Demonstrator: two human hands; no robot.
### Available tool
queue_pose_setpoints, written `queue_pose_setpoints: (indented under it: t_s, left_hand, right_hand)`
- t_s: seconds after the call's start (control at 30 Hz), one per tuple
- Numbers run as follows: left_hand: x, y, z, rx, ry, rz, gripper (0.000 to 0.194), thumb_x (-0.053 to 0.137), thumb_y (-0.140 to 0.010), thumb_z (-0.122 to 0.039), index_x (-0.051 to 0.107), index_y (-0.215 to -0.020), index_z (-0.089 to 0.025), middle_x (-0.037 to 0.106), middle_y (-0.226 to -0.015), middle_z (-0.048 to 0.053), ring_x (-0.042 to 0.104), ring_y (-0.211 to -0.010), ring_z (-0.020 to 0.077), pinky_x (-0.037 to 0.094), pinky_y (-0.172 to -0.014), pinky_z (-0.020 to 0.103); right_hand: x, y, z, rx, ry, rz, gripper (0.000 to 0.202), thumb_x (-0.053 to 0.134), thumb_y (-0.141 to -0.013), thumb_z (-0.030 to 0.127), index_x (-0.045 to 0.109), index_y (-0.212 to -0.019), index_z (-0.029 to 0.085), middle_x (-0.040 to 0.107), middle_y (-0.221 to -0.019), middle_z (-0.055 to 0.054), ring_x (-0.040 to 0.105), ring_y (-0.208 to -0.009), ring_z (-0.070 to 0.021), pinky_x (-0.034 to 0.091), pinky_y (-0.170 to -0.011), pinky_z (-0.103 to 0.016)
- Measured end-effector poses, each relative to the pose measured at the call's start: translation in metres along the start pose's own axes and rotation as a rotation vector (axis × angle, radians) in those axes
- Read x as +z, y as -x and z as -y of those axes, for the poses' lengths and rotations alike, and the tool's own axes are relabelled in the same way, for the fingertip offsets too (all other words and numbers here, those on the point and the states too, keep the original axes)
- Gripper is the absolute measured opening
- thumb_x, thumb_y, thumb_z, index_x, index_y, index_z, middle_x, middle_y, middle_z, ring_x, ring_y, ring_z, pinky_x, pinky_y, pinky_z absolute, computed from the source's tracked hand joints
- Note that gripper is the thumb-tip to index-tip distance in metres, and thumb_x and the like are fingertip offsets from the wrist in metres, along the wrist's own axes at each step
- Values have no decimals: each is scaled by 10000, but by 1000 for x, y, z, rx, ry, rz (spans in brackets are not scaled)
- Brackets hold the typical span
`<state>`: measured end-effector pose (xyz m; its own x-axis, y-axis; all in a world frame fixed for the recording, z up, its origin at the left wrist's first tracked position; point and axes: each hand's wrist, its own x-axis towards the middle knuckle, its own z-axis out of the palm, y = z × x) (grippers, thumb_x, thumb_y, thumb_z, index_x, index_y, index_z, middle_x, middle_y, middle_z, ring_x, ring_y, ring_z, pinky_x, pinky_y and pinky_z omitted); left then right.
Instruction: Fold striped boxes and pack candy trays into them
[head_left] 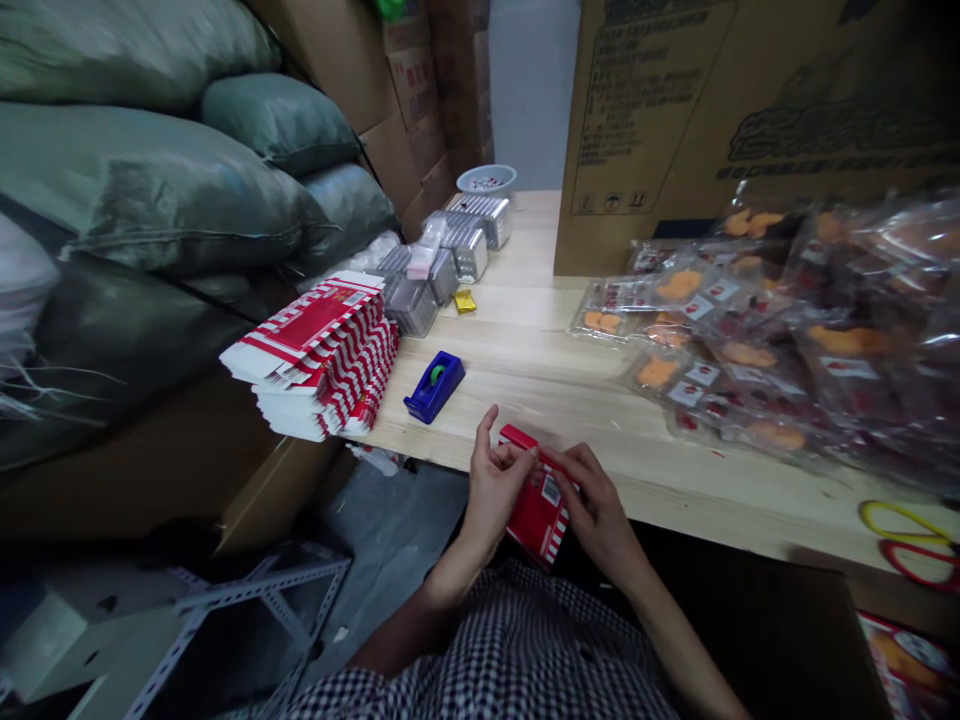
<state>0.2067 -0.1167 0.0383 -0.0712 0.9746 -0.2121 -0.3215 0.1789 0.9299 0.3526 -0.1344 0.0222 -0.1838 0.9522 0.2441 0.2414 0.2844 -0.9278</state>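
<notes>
A red and white striped carton (534, 522) with a barcode label is between my hands at the table's front edge. My left hand (495, 475) has its thumb and a finger pinched at the carton's upper edge, while its index finger points up. My right hand (592, 490) grips the carton's right side, fingers closed along the red flap. Left of my hands, a blue tape dispenser (435, 388) with a green core stands on the table. Farther left lies a tall stack of flat red and white cartons (315, 340). What my fingertips pinch is partly hidden.
Clear plastic cases (420, 290) line the table's left side, with a yellow packet (464, 301) beside them and a bowl (486, 180) behind. Bagged orange items (720, 340) pile up at right, before a large cardboard box (675, 120). Scissors (919, 540) lie at the right edge.
</notes>
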Motion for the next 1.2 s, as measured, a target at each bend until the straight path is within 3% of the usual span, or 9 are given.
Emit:
queue_pose_setpoints:
  t_s: [0.17, 0.4, 0.5, 0.6, 0.73, 0.83, 0.93, 1.07, 1.2]
  left_hand:
    - [-7, -2, 8, 34, -266, -11, 972, 767, -763, -433, 224, -1544, -235, 636, -618, -55, 605, -518, 123, 473, -578, 224]
    - [-39, -23, 7, 265, -901, -34, 715, 805, -701, -488, 583, -1342, -263, 638, -685, -19, 601, -654, 174, 447, -690, 284]
    - [-41, -33, -6, 297, -768, 202, 556, 782, -746, -426, 652, -1254, -239, 700, -1044, 74, 646, -921, 226, 478, -837, 328]
    - [-32, -36, -25, 219, -561, 503, 387, 672, -862, -369, 665, -1217, -215, 709, -1129, 92, 672, -969, 230, 512, -847, 340]
    - [-19, -35, -34, 617, -739, 469, 297, 590, -923, -289, 684, -1199, -232, 718, -1176, 91, 638, -1123, 257, 451, -1011, 435]
    - [-19, -39, -10, 914, -984, 510, 301, 521, -958, -219, 685, -1205, -271, 711, -1227, 59, 606, -1206, 239, 338, -1115, 472]
    - [-24, -43, 32, 1022, -1085, 580, 344, 492, -968, -167, 643, -1260, -271, 707, -1241, 49, 600, -1223, 210, 327, -1120, 442]
    - [-28, -41, 70, 919, -1183, 705, 412, 505, -961, -168, 551, -1362, -248, 589, -1407, 88, 518, -1322, 217, 313, -1144, 460]
    - [-32, -38, 74, 768, -1222, 748, 529, 555, -950, -270, 426, -1463, -271, 437, -1533, 120, 410, -1414, 235, 266, -1172, 520]
  right_hand:
    - [-1, 4, -4, 29, -38, -22, 354, 452, -1011, 262, 604, -1319, 347, 527, -953, -34, 558, -902, -191, 460, -803, -336]
    - [-23, 5, -1, 138, -166, -110, 321, 519, -983, 372, 650, -1270, 314, 553, -989, -40, 568, -948, -197, 471, -816, -317]
    - [-42, -1, -3, 199, -248, -131, 339, 563, -949, 432, 673, -1242, 301, 590, -1055, -52, 590, -1005, -215, 498, -848, -328]
    - [-58, -8, -9, 245, -335, -195, 393, 609, -914, 462, 644, -1276, 312, 654, -1138, -58, 625, -1049, -237, 512, -907, -375]
    - [-70, -13, -19, 250, -391, -329, 578, 586, -911, 519, 450, -1449, 356, 605, -1369, -67, 572, -1250, -269, 491, -1010, -447]
    - [-71, -10, -27, 302, -492, -262, 655, 353, -942, 675, 367, -1504, 340, 571, -1414, -100, 596, -1243, -284, 553, -930, -451]
    - [-63, -2, -43, 416, -535, -252, 738, 534, -887, 638, 299, -1528, 358, 605, -1374, -90, 673, -1120, -269, 592, -854, -426]
    - [-53, 8, -75, 432, -519, -358, 815, 779, -751, 447, 408, -1471, 361, 576, -1416, -75, 689, -1063, -241, 591, -853, -405]
    - [-52, 12, -106, 394, -414, -362, 791, 759, -770, 411, 417, -1474, 300, 577, -1405, -110, 674, -1066, -249, 568, -896, -456]
